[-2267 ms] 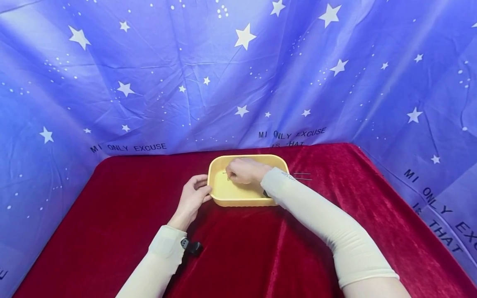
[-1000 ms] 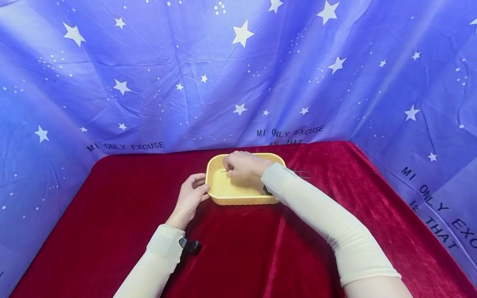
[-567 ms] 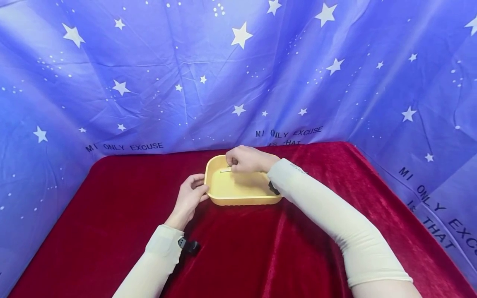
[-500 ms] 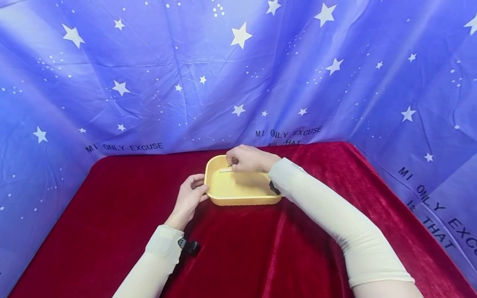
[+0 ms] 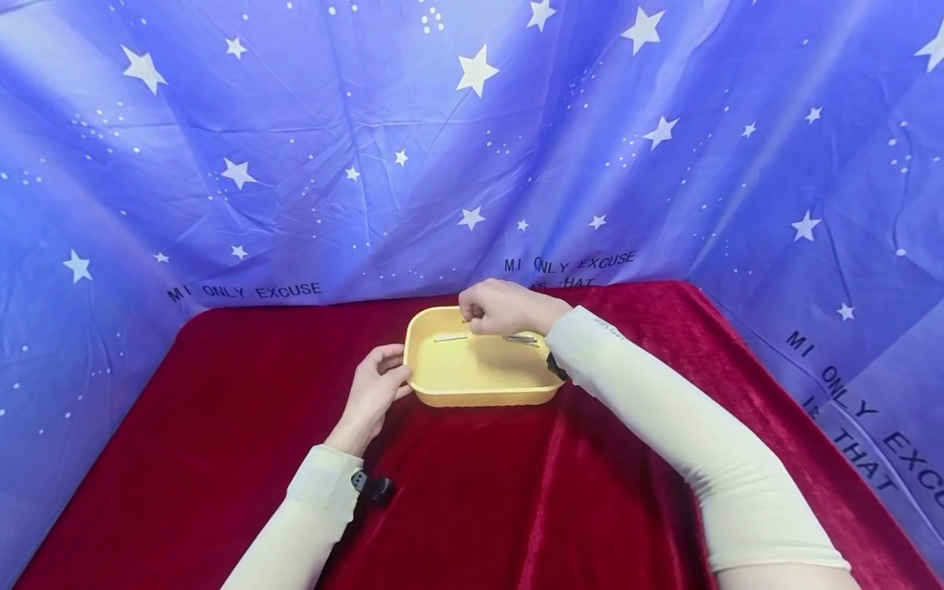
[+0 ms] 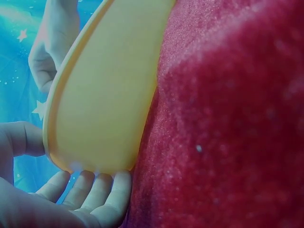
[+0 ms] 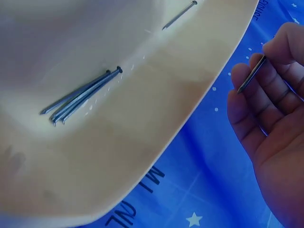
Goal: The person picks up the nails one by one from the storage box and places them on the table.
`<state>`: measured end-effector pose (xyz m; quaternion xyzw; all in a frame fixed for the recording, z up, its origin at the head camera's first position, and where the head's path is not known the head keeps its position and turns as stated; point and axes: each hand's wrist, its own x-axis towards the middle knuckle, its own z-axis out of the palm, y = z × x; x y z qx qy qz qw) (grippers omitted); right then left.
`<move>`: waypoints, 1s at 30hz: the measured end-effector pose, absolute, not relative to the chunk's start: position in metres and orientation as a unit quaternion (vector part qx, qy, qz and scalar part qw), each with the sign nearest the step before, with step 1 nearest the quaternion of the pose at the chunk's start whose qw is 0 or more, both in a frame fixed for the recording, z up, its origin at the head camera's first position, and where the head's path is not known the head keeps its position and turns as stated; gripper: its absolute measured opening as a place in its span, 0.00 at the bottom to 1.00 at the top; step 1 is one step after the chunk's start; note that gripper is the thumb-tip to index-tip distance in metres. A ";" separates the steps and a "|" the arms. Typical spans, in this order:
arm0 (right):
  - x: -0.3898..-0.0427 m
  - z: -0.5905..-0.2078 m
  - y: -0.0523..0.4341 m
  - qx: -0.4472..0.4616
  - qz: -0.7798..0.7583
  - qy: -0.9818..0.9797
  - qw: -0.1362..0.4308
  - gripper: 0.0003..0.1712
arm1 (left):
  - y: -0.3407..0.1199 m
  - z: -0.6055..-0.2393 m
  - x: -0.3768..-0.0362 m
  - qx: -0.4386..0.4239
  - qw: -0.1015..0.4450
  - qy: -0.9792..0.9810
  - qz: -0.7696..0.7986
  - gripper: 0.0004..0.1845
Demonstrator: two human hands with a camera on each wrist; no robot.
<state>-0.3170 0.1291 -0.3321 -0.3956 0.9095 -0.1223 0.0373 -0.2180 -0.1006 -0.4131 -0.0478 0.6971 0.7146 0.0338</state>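
Right grip (image 5: 501, 308) pinched one nail (image 7: 251, 74) above the far rim of the yellow tray (image 5: 450, 397), while the left grip (image 5: 378, 388) clasped its near-left corner. Placing seemed underway; next, that nail likely needed lowering beside the nail bundle (image 7: 80, 96).

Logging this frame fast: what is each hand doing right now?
Left hand: grips the yellow tray at its left rim.
Right hand: pinches one nail above the tray.
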 end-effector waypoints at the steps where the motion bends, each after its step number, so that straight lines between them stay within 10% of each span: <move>1: -0.317 -0.332 0.131 -0.396 -0.121 0.910 0.035 0.03 | -0.100 -0.413 -0.218 -0.047 0.034 0.696 0.716 0.26; 30: -0.297 -0.322 0.181 -0.353 -0.100 0.930 0.032 0.03 | -0.100 -0.410 -0.216 -0.047 0.039 0.696 0.715 0.25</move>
